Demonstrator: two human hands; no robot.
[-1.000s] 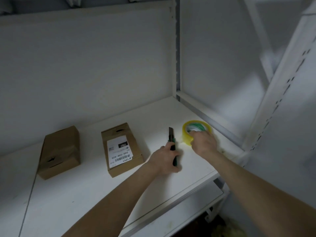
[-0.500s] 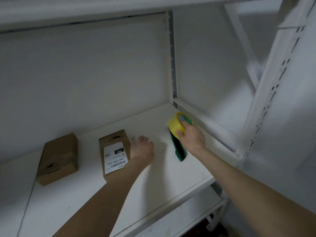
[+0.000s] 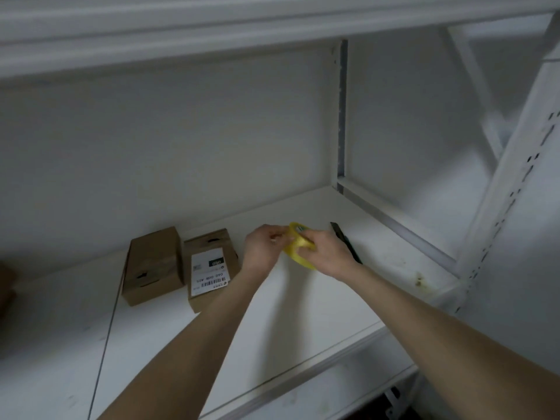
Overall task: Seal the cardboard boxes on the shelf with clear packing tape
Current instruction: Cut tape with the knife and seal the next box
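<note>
Two small brown cardboard boxes sit side by side on the white shelf [image 3: 303, 313]. The plain box [image 3: 153, 266] is on the left; the labelled box [image 3: 209, 265] with a white sticker is right of it. My right hand [image 3: 328, 253] grips a yellowish roll of packing tape [image 3: 298, 247] held above the shelf, right of the labelled box. My left hand [image 3: 263, 248] pinches the roll's left rim with its fingertips. A dark utility knife [image 3: 345, 242] lies on the shelf just behind my right hand.
White shelf uprights and a rail [image 3: 394, 225] bound the right side. An upper shelf [image 3: 212, 31] hangs overhead. A brown object [image 3: 6, 286] shows at the far left edge. A lower shelf [image 3: 333, 395] lies beneath.
My left hand let go of the knife, which now lies on the shelf. My right hand lifted the tape roll and carried it leftward; my left hand came up to pinch it.
</note>
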